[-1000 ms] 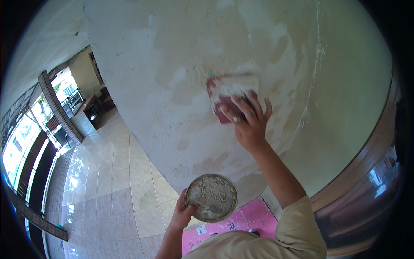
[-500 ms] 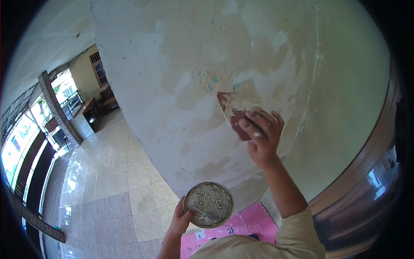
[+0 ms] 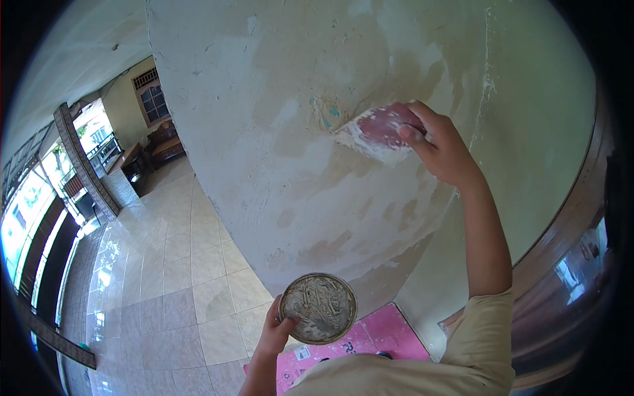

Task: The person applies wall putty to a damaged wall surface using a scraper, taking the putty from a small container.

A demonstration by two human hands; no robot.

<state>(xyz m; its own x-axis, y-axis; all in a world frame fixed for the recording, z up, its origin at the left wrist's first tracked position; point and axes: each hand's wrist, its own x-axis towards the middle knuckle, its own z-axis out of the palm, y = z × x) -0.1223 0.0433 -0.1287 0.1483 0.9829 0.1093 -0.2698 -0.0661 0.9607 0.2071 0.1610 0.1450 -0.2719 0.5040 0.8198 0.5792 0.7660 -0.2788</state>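
Up and to the right since half a second ago goes the right hand (image 3: 444, 150), and the red scraper (image 3: 382, 125) has swung round with it, now jutting leftward from the grip. Its fingers are clenched on the scraper's right end: the thumb presses the near face, while the others bend over the upper edge and behind, mostly hidden. Most of the blade stands clear to the left of the fingertips, smeared with pale putty (image 3: 386, 155) along its lower side; its left corner appears to meet the patchy wall (image 3: 247, 171) just below some teal spots (image 3: 334, 112).

Lower down, the left hand (image 3: 272, 335) grasps a round, shallow dish (image 3: 318, 309) by its left rim, thumb over the edge onto the grey, ridged paste inside; its other fingers are largely hidden beneath. Dish and scraper are well apart. Below lies a pink sheet (image 3: 393, 335) on the tiled floor (image 3: 175, 284).
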